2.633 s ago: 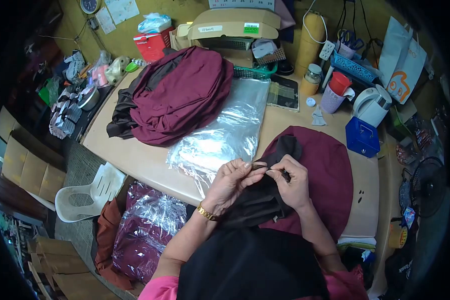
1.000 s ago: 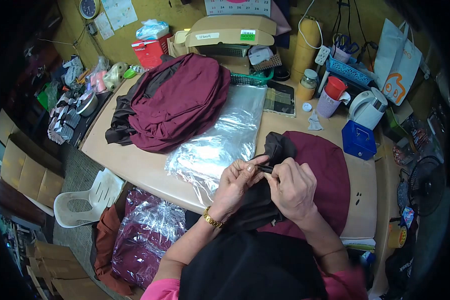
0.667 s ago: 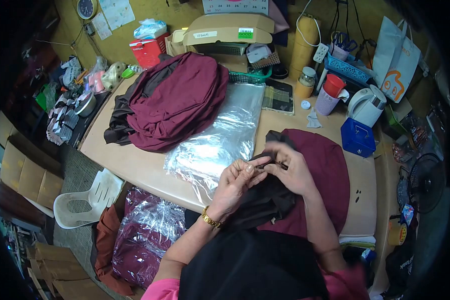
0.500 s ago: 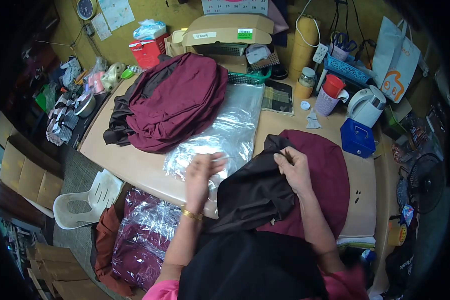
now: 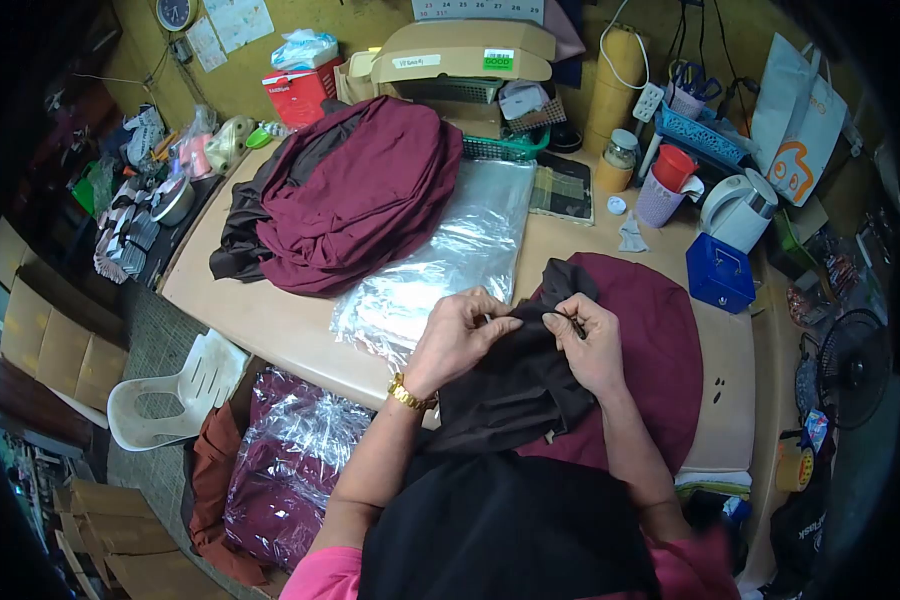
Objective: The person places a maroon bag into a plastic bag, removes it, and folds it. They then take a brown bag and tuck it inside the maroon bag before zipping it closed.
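Dark brown fabric (image 5: 510,385) lies in folds in front of me, over a maroon fabric piece (image 5: 655,350) on the table. My left hand (image 5: 462,338), with a gold watch or bracelet (image 5: 407,392) at the wrist, pinches the upper edge of the brown fabric. A short way to the right, my right hand (image 5: 587,347) pinches the same edge between thumb and fingers. Whether the two fabrics are joined is hidden by the folds. Beyond my left hand lie flat clear plastic bags (image 5: 450,240), partly under a pile of maroon and brown fabric (image 5: 360,200).
Plastic-wrapped maroon bundles (image 5: 290,470) sit low at the left, near a white chair (image 5: 175,395). On the table's right stand a blue metal box (image 5: 720,272), a kettle (image 5: 738,212) and a purple cup (image 5: 657,203). A green basket (image 5: 500,148) is at the back.
My left hand has come from above the plastic bags rightward to the brown fabric and now pinches its edge. My right hand stays on the fabric.
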The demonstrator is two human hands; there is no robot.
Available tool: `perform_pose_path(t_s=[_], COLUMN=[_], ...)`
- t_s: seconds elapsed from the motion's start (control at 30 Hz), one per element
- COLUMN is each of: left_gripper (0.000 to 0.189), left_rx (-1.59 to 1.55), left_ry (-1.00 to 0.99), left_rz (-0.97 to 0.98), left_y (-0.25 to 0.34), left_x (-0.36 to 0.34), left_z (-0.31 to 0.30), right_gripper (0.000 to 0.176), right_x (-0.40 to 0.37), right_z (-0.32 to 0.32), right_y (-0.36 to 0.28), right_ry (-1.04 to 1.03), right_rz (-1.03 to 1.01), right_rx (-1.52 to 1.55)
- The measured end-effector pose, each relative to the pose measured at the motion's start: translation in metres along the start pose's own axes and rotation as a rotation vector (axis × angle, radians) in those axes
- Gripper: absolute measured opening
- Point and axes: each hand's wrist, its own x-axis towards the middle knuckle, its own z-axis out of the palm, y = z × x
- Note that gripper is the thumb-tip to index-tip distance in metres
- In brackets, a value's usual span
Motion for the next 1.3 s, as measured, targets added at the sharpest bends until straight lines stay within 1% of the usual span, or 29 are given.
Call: perform_pose_path(t_s=[0.03, 0.07, 0.1, 0.17, 0.2, 0.27, 0.3, 0.37, 0.4, 0.47, 0.57, 0.63, 0.67, 0.7, 0.73, 0.77, 0.83, 0.87, 0.93, 0.97, 1.03, 1.07, 1.3], left_gripper=[0.027, 0.017, 0.017, 0.016, 0.016, 0.016, 0.016, 0.015, 0.015, 0.016, 0.017, 0.018, 0.020, 0.020, 0.020, 0.019, 0.020, 0.020, 0.020, 0.021, 0.022, 0.023, 0.025], left_rx=[-0.059, -0.066, -0.067, -0.414, -0.412, -0.614, -0.611, -0.764, -0.764, -1.048, -1.126, -1.133, -1.140, -1.140, -1.111, -1.082, -1.067, -1.052, -1.025, -0.998, -0.984, -0.970, -0.852], left_ry=[-0.017, -0.019, -0.024, -0.064, -0.065, -0.053, -0.052, 0.038, 0.038, 0.023, -0.028, -0.029, -0.034, -0.033, -0.021, -0.009, 0.001, 0.009, 0.020, 0.032, 0.053, 0.075, 0.072], left_rz=[-0.038, -0.052, -0.052, -0.280, -0.282, -0.364, -0.363, -0.262, -0.261, -0.316, -0.348, -0.332, -0.317, -0.316, -0.309, -0.303, -0.298, -0.297, -0.291, -0.284, -0.272, -0.260, -0.205], left_y=[-0.004, 0.002, 0.001, -0.002, -0.004, -0.011, -0.014, -0.019, -0.019, -0.019, -0.020, -0.021, -0.021, -0.019, -0.017, -0.015, -0.014, -0.013, -0.011, -0.009, -0.006, -0.005, -0.002], left_x=[0.002, 0.001, 0.000, -0.004, -0.006, -0.008, -0.009, -0.014, -0.016, -0.018, -0.019, -0.020, -0.020, -0.020, -0.020, -0.020, -0.019, -0.019, -0.018, -0.018, -0.019, -0.019, -0.021], left_z=[0.002, 0.000, 0.001, 0.001, 0.000, -0.002, 0.001, 0.010, 0.013, 0.016, 0.015, 0.019, 0.022, 0.023, 0.024, 0.025, 0.026, 0.026, 0.028, 0.029, 0.032, 0.033, 0.032], right_gripper=[0.018, 0.018, 0.017, 0.017, 0.017, 0.017, 0.018, 0.019, 0.020, 0.022, 0.025, 0.019, 0.019, 0.018, 0.021, 0.033, 0.031, 0.031, 0.029, 0.029, 0.026, 0.028, 0.030], right_x=[0.000, 0.000, -0.001, -0.003, -0.003, -0.002, -0.002, -0.002, -0.001, 0.001, 0.006, 0.008, 0.008, 0.006, 0.005, 0.002, -0.002, -0.005, -0.009, -0.010, -0.011, -0.011, -0.009], right_z=[-0.002, -0.002, -0.003, -0.004, -0.004, -0.004, -0.003, -0.002, -0.001, -0.001, -0.006, -0.011, -0.010, -0.008, -0.007, -0.007, -0.008, -0.007, -0.005, -0.003, 0.002, 0.003, 0.007], right_y=[-0.002, -0.001, 0.001, 0.002, 0.000, 0.000, 0.003, 0.006, 0.007, 0.012, 0.026, 0.031, 0.025, 0.013, 0.002, -0.004, -0.026, -0.033, -0.044, -0.047, -0.050, -0.052, -0.058], right_ry=[0.004, 0.009, 0.012, 0.013, 0.018, 0.021, 0.019, 0.017, 0.010, 0.005, 0.050, 0.032, 0.030, 0.095, 0.161, 0.183, 0.184, 0.183, 0.156, 0.156, 0.139, 0.137, 0.084], right_rz=[-0.011, -0.011, -0.014, -0.016, -0.022, -0.033, -0.034, -0.036, -0.006, 0.021, 0.032, 0.035, 0.034, -0.017, -0.071, -0.104, -0.257, -0.257, -0.479, -0.478, -0.542, -0.567, -0.595], right_rx=[-0.020, -0.021, -0.018, -0.013, -0.042, -0.068, -0.049, -0.031, 0.004, 0.039, 0.074, -0.037, -0.037, -0.183, -0.329, -0.400, -0.556, -0.557, -0.746, -0.747, -0.789, -0.812, -0.838])
